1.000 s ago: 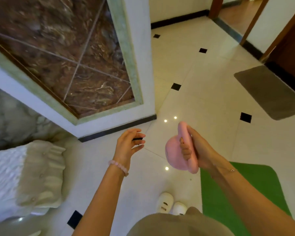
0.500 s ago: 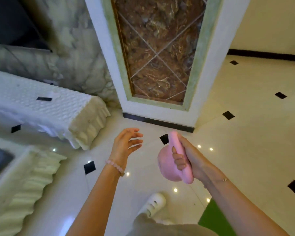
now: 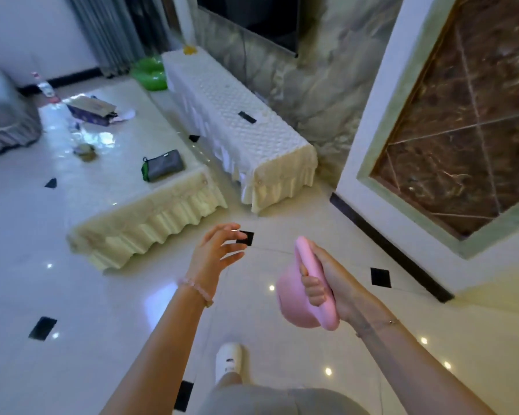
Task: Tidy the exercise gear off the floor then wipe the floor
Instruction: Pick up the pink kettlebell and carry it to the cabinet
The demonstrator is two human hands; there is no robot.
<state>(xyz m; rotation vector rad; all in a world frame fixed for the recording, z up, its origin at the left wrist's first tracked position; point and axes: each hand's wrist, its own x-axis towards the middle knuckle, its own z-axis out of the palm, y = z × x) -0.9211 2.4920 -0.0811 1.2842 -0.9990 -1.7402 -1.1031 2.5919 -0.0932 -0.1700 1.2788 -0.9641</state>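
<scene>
View swung left; right hand [image 3: 325, 281] grips pink kettlebell [image 3: 291, 310], body part-hidden.

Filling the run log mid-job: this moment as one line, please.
phase: tidying gear | right hand: holds pink kettlebell by handle, off floor | left hand: open, empty | ahead: low table, grey pouch on it

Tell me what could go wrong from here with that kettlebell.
The kettlebell hangs from the right hand alone, near the shoe; a slip could hit the foot or chip the glossy floor.
The left hand is open and off it, so nothing backs the grip.
The table stands close ahead; a swing might knock it.
</scene>
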